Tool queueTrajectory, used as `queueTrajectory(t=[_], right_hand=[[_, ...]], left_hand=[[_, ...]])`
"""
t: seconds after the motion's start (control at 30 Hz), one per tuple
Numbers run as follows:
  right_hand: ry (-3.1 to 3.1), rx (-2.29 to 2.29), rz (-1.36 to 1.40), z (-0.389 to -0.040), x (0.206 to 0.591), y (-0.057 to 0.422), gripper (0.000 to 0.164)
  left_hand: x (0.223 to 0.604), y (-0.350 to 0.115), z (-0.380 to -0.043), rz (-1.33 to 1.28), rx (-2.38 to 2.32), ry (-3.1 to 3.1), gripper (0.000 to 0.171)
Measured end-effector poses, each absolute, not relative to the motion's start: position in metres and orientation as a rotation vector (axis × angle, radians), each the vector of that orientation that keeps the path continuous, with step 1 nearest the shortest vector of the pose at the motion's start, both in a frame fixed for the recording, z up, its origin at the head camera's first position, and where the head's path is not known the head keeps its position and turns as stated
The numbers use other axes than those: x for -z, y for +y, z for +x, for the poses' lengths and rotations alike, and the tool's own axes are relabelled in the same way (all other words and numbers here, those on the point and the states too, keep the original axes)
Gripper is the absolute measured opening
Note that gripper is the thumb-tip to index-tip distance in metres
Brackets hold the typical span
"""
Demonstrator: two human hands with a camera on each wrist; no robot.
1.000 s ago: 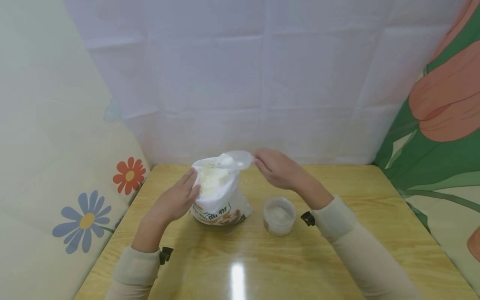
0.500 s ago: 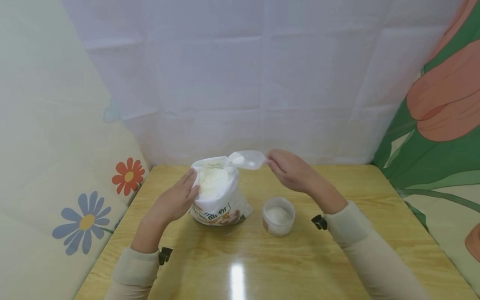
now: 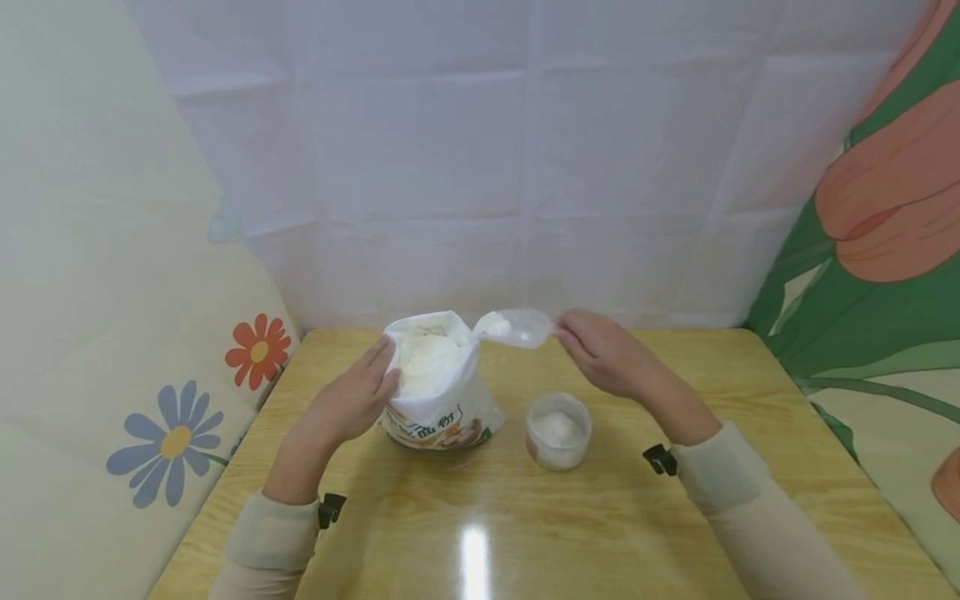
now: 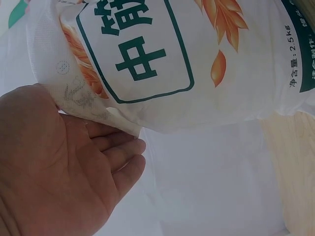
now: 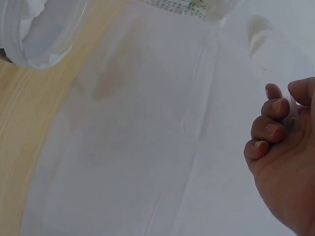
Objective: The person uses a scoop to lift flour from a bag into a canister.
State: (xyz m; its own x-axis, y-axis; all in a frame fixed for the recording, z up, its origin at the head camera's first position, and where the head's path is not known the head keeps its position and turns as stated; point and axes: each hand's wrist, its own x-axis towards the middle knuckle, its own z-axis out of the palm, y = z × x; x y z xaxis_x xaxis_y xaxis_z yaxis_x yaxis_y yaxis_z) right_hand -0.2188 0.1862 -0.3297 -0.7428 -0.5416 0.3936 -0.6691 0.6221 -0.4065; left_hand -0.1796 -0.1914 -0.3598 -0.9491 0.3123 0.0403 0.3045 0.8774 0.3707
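A white printed flour bag (image 3: 442, 417) stands upright with its mouth wide, showing pale flour inside. My left hand (image 3: 352, 400) grips the bag's rim on the left side; in the left wrist view its fingers (image 4: 125, 152) lie at the bag's edge. My right hand (image 3: 607, 357) holds a clear plastic scoop (image 3: 528, 327) by its handle. White flour fills the scoop's front end, which hangs beside the right rim of the bag. In the right wrist view the fingers (image 5: 266, 129) are curled round the handle.
A clear round tub (image 3: 558, 457) with white flour in it stands on the wooden table (image 3: 600, 533), right of the bag. Behind the table hangs a white cloth (image 3: 420, 167). Flower-printed cloths (image 3: 172, 275) flank both sides.
My right hand has drawn the loaded scoop rightward and slightly down, out of the bag's mouth to beside its rim. The left hand and the bag stay in place.
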Motion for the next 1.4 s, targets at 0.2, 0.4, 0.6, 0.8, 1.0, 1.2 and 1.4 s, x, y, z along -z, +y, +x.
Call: queueTrajectory(t=[0.2, 0.4, 0.6, 0.8, 1.0, 1.2, 1.4], right_hand=[[-2.599, -0.815, 0.969, -0.212, 0.340, 0.205, 0.016], [-2.601, -0.868, 0.929, -0.207, 0.355, 0.222, 0.015], [-2.621, -0.862, 0.905, -0.197, 0.366, 0.233, 0.014], [-2.667, -0.809, 0.887, -0.189, 0.371, 0.250, 0.012], [-2.690, -0.752, 0.900, -0.186, 0.376, 0.262, 0.012], [-2.786, -0.691, 0.913, -0.182, 0.381, 0.270, 0.014], [-2.788, -0.488, 1.095, -0.184, 0.376, 0.268, 0.013]], left_hand=[[0.359, -0.190, -0.181, 0.496, -0.585, 3.018, 0.065], [0.360, -0.190, -0.179, 0.503, -0.586, 3.028, 0.066], [0.364, -0.190, -0.177, 0.494, -0.586, 3.030, 0.065], [0.364, -0.190, -0.178, 0.491, -0.603, 3.028, 0.064], [0.364, -0.190, -0.181, 0.476, -0.612, 3.014, 0.065], [0.364, -0.187, -0.180, 0.468, -0.635, 3.004, 0.065], [0.363, -0.188, -0.178, 0.468, -0.631, 3.025, 0.064]])
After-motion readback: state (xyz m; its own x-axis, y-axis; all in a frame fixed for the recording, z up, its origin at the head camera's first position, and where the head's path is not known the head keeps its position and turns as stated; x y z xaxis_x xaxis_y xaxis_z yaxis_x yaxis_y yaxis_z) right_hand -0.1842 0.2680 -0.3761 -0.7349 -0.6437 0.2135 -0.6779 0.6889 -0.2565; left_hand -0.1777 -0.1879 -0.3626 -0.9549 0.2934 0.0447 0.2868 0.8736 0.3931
